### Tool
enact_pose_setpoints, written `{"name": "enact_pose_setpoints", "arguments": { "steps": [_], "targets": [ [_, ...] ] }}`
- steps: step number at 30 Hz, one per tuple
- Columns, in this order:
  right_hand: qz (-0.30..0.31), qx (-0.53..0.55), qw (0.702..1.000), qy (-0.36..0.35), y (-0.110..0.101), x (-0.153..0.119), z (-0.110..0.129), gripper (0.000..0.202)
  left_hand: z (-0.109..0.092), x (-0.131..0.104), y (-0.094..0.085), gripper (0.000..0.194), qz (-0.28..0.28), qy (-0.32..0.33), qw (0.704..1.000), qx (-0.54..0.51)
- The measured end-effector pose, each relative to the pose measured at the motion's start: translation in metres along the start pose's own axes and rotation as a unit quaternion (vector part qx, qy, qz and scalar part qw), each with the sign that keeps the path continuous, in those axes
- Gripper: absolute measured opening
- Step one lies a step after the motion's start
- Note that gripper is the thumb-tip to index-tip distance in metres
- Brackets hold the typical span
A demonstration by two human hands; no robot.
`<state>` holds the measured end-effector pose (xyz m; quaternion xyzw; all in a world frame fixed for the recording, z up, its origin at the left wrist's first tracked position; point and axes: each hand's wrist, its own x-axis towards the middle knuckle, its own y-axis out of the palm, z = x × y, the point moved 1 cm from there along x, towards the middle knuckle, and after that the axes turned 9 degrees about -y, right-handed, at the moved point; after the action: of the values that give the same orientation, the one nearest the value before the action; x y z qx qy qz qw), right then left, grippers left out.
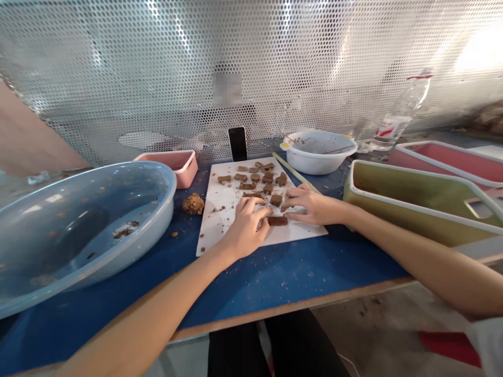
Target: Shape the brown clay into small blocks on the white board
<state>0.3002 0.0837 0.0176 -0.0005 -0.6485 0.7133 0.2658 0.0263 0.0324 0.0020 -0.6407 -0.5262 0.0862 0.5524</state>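
A white board lies on the blue table, with several small brown shaped pieces over its upper part and crumbs at its left. Near the board's front edge is a brown bar-shaped piece. My left hand is at the left end of this bar, its fingers bent and apart over the board. My right hand reaches in from the right, fingers spread, with fingertips at the bar's right end. A squarish brown piece lies between the hands, just beyond the bar.
A large blue basin stands left, beside a brown lump and a pink bin. Behind the board are a phone and a white bowl. Right are a green stick, green bin, pink bin and bottle.
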Motion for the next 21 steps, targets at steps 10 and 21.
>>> {"name": "enact_pose_setpoints", "arguments": {
  "steps": [10,21],
  "targets": [
    [0.011,-0.002,1.000,0.024,0.010,0.002,0.002,0.027,0.000,0.000,0.001,0.023,0.003,0.001,1.000,-0.002],
    [0.006,-0.028,1.000,0.008,0.008,0.006,0.014,0.026,0.001,-0.001,0.001,0.023,0.006,-0.002,1.000,-0.004]
  ]
}}
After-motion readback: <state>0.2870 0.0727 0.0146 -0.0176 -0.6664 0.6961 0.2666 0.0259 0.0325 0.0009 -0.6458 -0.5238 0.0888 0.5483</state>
